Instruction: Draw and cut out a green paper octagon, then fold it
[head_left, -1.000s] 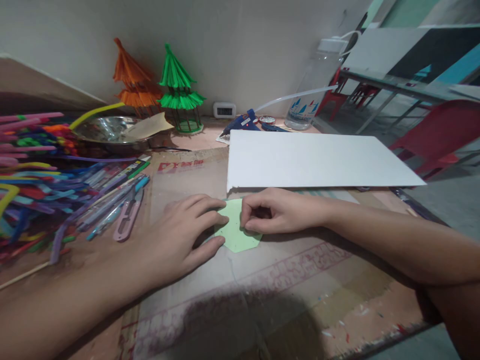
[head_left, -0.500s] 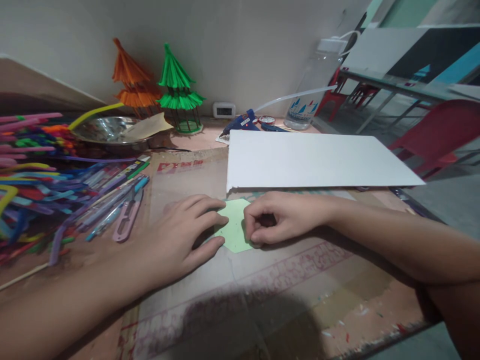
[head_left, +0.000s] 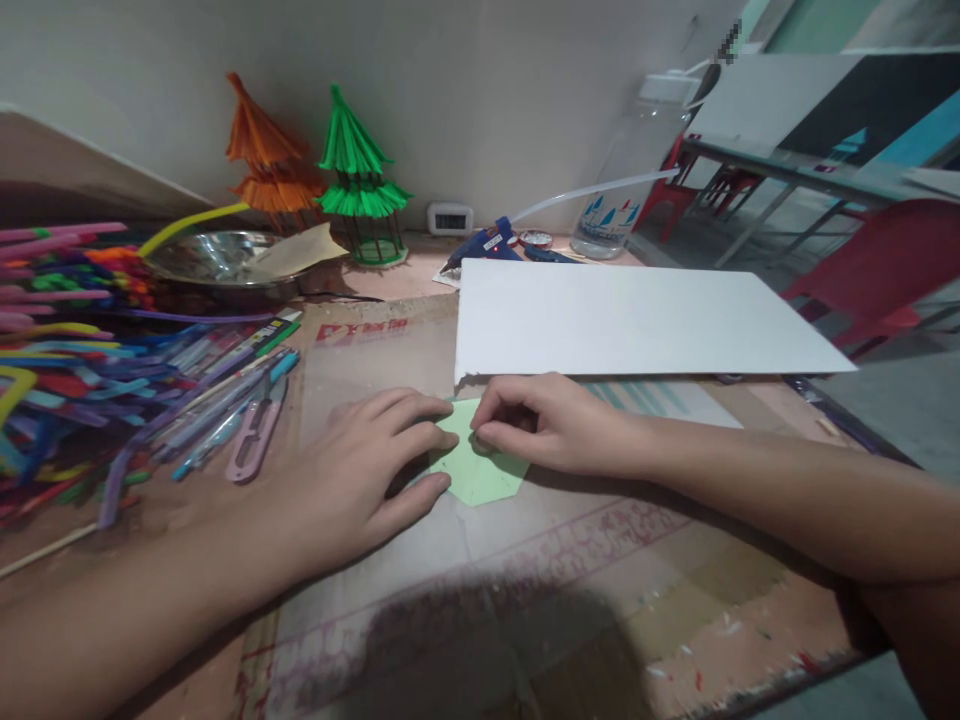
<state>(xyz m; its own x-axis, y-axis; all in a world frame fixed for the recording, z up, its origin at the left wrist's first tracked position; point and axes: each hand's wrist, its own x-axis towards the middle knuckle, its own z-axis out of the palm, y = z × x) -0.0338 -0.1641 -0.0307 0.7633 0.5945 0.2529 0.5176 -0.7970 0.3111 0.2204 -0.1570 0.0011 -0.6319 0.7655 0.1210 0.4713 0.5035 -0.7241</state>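
A pale green piece of card with angled corners (head_left: 480,482) lies flat on a cardboard sheet covered in clear plastic (head_left: 375,590). My left hand (head_left: 379,450) rests on the card's left edge, its fingers spread and fingertips touching it. Over the upper right part of the card, my right hand (head_left: 544,425) is closed in a pinch, thumb against forefinger. Whatever sits in that pinch, if anything, is too small to make out. Small dark marks show on the card.
A white board (head_left: 637,320) lies just beyond my hands. Behind it are a blue glue gun (head_left: 491,243) and a clear bottle (head_left: 619,170). Pipe cleaners (head_left: 67,370), pink-handled snips (head_left: 255,440) and a metal bowl (head_left: 217,265) are left. Orange (head_left: 270,150) and green (head_left: 356,175) towers stand behind.
My right hand has moved slightly left and away from me over the card, still pinched, uncovering the card's lower right corner. My left hand has stayed in place.
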